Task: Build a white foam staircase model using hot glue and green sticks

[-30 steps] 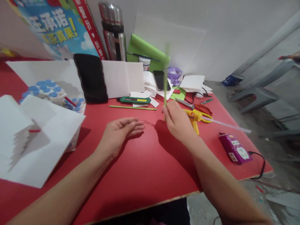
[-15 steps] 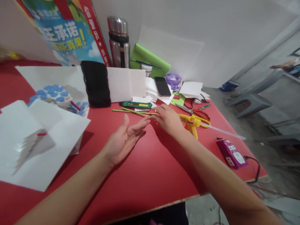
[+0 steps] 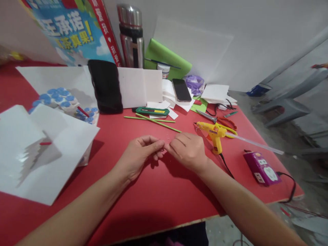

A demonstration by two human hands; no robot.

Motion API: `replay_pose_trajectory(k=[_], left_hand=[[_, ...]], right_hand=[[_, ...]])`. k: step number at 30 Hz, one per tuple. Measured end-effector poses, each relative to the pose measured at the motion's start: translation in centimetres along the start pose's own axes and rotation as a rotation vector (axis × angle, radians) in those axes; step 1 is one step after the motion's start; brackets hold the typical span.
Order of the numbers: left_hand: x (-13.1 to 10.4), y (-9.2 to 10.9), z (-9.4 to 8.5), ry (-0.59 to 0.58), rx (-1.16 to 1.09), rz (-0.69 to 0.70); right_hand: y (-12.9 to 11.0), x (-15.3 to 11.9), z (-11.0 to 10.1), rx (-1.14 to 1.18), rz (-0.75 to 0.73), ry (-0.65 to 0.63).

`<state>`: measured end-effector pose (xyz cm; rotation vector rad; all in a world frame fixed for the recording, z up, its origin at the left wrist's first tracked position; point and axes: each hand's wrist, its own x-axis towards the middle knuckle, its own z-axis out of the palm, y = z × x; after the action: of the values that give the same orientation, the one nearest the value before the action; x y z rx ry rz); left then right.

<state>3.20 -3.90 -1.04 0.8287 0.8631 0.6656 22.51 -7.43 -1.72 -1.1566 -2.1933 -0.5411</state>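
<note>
My left hand (image 3: pixel 145 152) and my right hand (image 3: pixel 188 150) meet over the middle of the red table (image 3: pixel 153 201). The left thumb and fingertips are pinched together, touching the curled fingers of the right. Whatever lies between them is too small or hidden to make out. Just beyond the hands, two thin green sticks (image 3: pixel 159 123) lie crossed on the table. A green utility knife (image 3: pixel 152 111) rests behind the sticks. To the right of my right hand lies a yellow hot glue gun (image 3: pixel 211 131) with a clear glue stick (image 3: pixel 253 143) in its back.
Scissors (image 3: pixel 227 127) lie behind the glue gun, and a purple box (image 3: pixel 261 169) with a cord sits near the right edge. A phone (image 3: pixel 181 90) rests on paper scraps. A steel thermos (image 3: pixel 131 37) stands at the back. Folded white card (image 3: pixel 69 136) fills the left side.
My left hand has closed from an open palm into a pinch. My right hand has drawn back from the green sticks toward me and now meets the left.
</note>
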Motion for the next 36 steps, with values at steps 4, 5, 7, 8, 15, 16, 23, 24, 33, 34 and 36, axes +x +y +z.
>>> replay_pose_trajectory(k=[4,5,7,8,15,16,23,24,33,34,36], left_hand=[[0.0,0.2,-0.2,-0.030,-0.041,-0.068],[0.0,0.2,-0.3,-0.048,-0.068,-0.089],[0.0,0.3,-0.5,-0.076,-0.122,-0.134],[0.0,0.3,-0.5,-0.082,-0.147,-0.159],[-0.1,0.4,-0.5,-0.111,-0.230,-0.218],[-0.1,0.4,-0.5,-0.119,-0.225,-0.213],[-0.2,1.0,-0.5,-0.136,-0.223,-0.220],[-0.2,1.0,-0.5,-0.130,-0.224,-0.223],[-0.2,1.3,-0.7,-0.180,-0.162,-0.191],[-0.2,1.3,-0.7,-0.185,-0.152,-0.183],[-0.1,1.2,-0.6,-0.188,-0.135,-0.161]], right_hand=[[-0.1,-0.4,-0.1,-0.025,-0.023,0.023],[0.0,-0.5,-0.1,-0.020,-0.019,0.033],[0.0,-0.6,-0.1,0.000,-0.016,0.043],[0.1,-0.6,-0.2,0.013,-0.015,0.048],[0.0,-0.8,0.0,0.141,0.064,0.084],[0.0,-0.8,0.1,0.153,0.075,0.087],[0.4,-0.9,0.4,0.199,0.097,0.090],[0.5,-0.8,0.4,0.200,0.102,0.096],[1.2,-1.0,0.4,0.160,0.080,0.052],[1.3,-1.0,0.4,0.149,0.073,0.046],[1.4,-1.0,0.3,0.128,0.049,0.048]])
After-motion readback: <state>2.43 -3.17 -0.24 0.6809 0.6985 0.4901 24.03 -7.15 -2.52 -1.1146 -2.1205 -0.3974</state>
